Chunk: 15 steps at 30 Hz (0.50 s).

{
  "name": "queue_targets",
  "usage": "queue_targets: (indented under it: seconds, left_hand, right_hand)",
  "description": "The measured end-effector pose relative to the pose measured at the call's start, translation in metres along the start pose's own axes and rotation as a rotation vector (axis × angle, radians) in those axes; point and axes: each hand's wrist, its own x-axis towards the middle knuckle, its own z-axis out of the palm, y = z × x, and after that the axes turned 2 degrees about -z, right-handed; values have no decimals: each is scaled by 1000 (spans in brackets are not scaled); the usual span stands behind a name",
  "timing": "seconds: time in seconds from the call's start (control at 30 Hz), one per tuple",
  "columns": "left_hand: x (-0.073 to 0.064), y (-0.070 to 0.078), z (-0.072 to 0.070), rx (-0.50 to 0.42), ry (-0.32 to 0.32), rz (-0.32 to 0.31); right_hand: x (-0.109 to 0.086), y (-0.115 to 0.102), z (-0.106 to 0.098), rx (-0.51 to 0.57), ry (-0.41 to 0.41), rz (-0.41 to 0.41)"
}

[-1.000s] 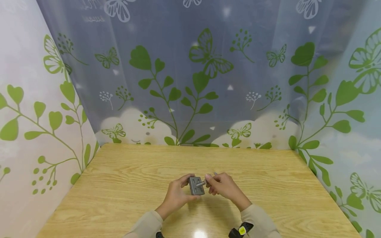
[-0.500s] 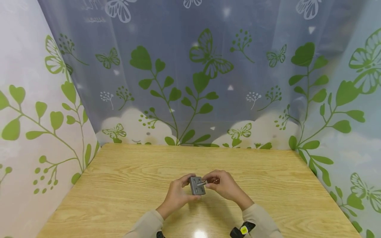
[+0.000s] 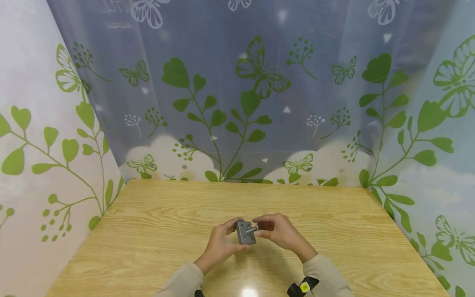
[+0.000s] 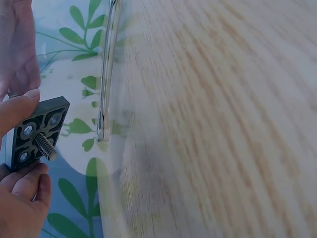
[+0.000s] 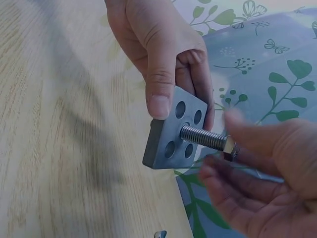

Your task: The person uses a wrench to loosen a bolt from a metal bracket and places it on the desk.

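My left hand (image 3: 219,243) grips a square grey plate (image 3: 245,232) by its edges, held up over the table. In the right wrist view the plate's smooth face shows several round holes, and a hex-head bolt (image 5: 205,138) stands out from its middle. The bolt's threaded end (image 4: 47,147) comes out of the ribbed back face in the left wrist view. Close around the bolt head is my right hand (image 3: 282,233). Its thumb, blurred in the right wrist view, and its fingers (image 5: 223,183) are spread apart, with the hex head showing between them.
The wooden table (image 3: 167,206) lies below both hands, with a patterned sheet (image 3: 222,103) behind and at the sides. In the left wrist view a thin shiny metal strip (image 4: 105,74) runs beside the table edge. A small shiny metal end (image 5: 159,234) shows low in the right wrist view.
A second ago my right thumb and fingers were closed at the bolt head; now they are spread around it. My left hand and the plate have barely moved.
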Motion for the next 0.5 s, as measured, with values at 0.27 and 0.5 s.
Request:
queue_targets:
  seconds: [0.27,0.5]
  left_hand:
    - [-1,-2,0,19,9,8]
    - [0,-3,0,24,4,18]
  right_hand:
    - [0,5,4,114,15,142]
    - [1,3,5,101,38,176]
